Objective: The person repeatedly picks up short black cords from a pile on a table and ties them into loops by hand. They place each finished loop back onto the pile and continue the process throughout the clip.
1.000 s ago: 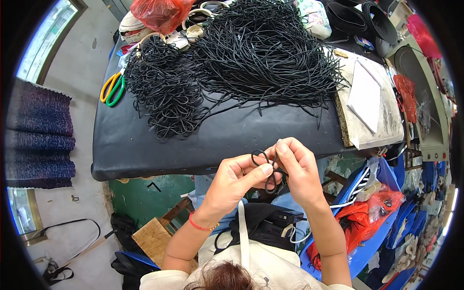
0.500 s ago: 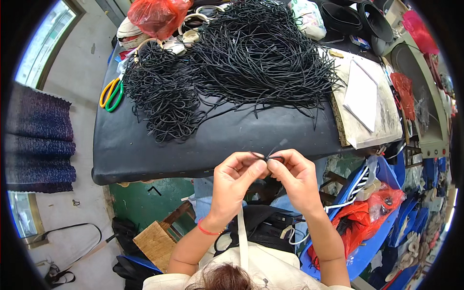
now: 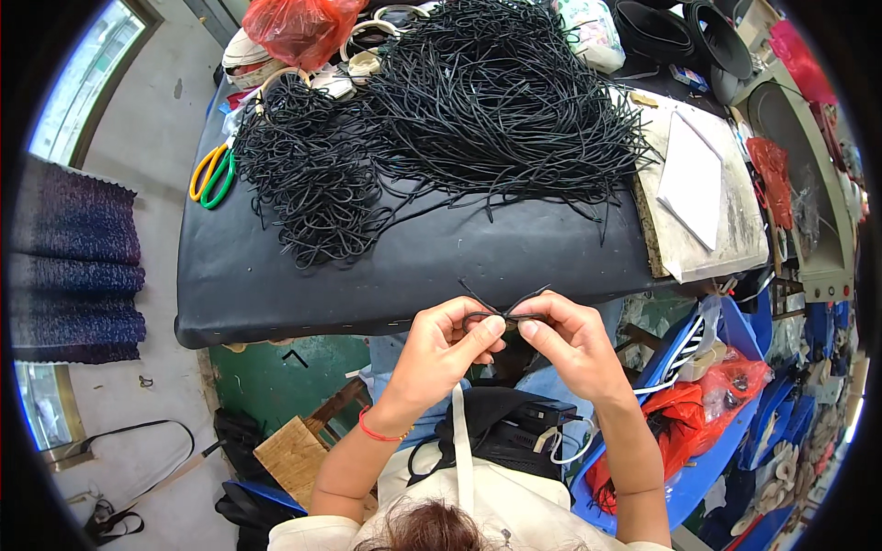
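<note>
Between my hands, just in front of the table's near edge, is a thin black cord (image 3: 503,315) with a small crossing or knot at its middle and two loose ends pointing up and outward. My left hand (image 3: 447,344) pinches it between thumb and fingers on one side. On the other side my right hand (image 3: 562,340) pinches it the same way, the fingertips a short gap apart. Farther back on the black-covered table (image 3: 441,266) lie a large heap of black cords (image 3: 496,110) and a smaller tangled heap (image 3: 308,174) to its left.
Scissors (image 3: 213,176) with yellow and green handles lie at the table's left. A red plastic bag (image 3: 303,32) sits at the back left. At right are a pale board (image 3: 726,234) with white paper (image 3: 691,184), and a blue bin (image 3: 712,468) holding red bags. A wooden stool (image 3: 294,459) stands lower left.
My hands have moved slightly down and a little apart. The cord between them now shows a crossing with two ends sticking up, where before the ends were blurred.
</note>
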`<state>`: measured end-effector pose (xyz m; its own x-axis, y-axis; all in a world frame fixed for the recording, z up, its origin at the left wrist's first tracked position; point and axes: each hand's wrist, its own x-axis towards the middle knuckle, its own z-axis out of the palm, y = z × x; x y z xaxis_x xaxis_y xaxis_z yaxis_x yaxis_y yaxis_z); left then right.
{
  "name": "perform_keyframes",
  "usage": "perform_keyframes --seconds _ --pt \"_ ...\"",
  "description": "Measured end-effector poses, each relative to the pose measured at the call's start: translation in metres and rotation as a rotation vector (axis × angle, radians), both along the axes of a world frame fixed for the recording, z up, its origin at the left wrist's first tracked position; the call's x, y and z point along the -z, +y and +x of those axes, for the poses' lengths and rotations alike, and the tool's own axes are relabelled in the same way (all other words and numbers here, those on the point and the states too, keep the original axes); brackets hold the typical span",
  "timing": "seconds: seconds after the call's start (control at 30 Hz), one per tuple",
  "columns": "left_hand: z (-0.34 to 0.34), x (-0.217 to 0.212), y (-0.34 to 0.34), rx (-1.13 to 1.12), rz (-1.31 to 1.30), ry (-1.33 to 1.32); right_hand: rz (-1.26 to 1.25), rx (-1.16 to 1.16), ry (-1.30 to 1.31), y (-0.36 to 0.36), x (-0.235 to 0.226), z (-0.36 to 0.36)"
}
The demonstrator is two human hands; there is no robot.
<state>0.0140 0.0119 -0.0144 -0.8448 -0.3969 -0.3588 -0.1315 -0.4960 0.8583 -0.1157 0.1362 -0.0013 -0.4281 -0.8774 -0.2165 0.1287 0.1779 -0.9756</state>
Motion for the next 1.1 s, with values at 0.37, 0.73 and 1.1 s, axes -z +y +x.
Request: perform_keyframes --seconds 0.37,0.73,1.1 --pt "-0.004 0.001 0.013 -0.042 -0.052 0.051 -0.011 0.143 -0.099 -0.008 0.006 0.007" --pt "-0.001 0.005 0.014 -0.176 -1.347 0.236 -0.075 0.31 0.235 -0.015 0.006 0.016" --pt "-0.014 0.015 -0.014 -0.038 -0.121 0.123 -0.015 0.288 0.168 -0.022 0.022 0.002"
